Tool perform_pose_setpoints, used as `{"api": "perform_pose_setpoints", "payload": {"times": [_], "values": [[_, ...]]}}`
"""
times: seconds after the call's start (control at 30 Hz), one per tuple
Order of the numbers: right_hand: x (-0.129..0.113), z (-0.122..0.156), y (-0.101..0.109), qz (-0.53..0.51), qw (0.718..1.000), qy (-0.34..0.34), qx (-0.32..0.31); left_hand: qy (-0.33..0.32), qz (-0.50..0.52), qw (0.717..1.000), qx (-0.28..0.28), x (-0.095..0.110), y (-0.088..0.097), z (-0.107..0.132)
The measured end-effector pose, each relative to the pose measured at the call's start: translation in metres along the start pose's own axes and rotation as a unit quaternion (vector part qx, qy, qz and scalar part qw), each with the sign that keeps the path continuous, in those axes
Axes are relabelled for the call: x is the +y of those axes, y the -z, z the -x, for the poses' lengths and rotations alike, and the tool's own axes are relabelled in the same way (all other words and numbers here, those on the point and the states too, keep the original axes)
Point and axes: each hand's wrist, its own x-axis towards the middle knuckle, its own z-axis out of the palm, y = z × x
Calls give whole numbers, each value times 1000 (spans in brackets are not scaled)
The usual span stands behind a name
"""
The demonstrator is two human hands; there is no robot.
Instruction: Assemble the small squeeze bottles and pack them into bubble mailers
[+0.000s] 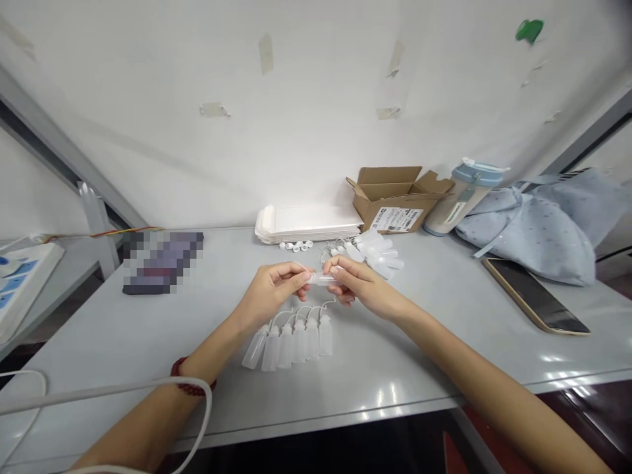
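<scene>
A small translucent plastic squeeze bottle lies level between my two hands, above the table. My left hand pinches its white left end, the fingers closed round what looks like the cap. On the bottle's body, the fingers of my right hand are closed too, covering its right end. Just below my hands, several like bottles with thin bent spout tubes lie side by side in a row. Behind my right hand is a loose pile of more bottles. Several small white caps sit beyond my left hand.
At the back stand a stack of white envelopes, an open cardboard box and a tumbler. A blue cloth bag and a phone lie right. Left is a pixelated dark object. A white cable crosses the near left.
</scene>
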Motion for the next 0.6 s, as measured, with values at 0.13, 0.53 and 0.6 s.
{"api": "perform_pose_setpoints", "payload": {"times": [0.13, 0.53, 0.6], "values": [[2, -1, 1, -4, 1000, -9, 0, -10, -28, 999, -12, 2, 0, 1], [0, -1, 1, -26, 999, -17, 15, -12, 22, 999, -21, 2, -1, 0], [-1, -1, 1, -33, 999, -17, 15, -12, 30, 999, -28, 2, -2, 0]]}}
